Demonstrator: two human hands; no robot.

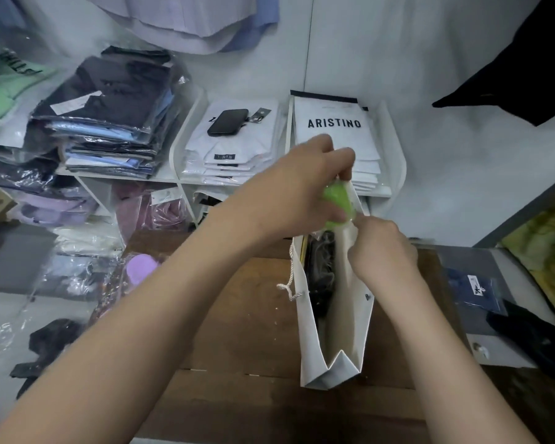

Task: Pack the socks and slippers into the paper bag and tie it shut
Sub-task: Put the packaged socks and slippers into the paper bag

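A white paper bag (314,347) stands open on the wooden table (247,318), with dark items (321,274) inside it. My left hand (302,190) grips a green slipper in clear plastic (338,203) at the far end of the bag's mouth. My right hand (382,251) pinches the bag's right wall just below the slipper. The bag's white cord handle (289,277) hangs down its left side. A purple slipper in plastic (140,267) lies left of the table.
Shelves behind the table hold stacked packaged shirts (109,123), a black phone (227,122) and white Aristino bags (334,129). Dark socks lie at the left (50,341) and on a grey box at the right (532,334).
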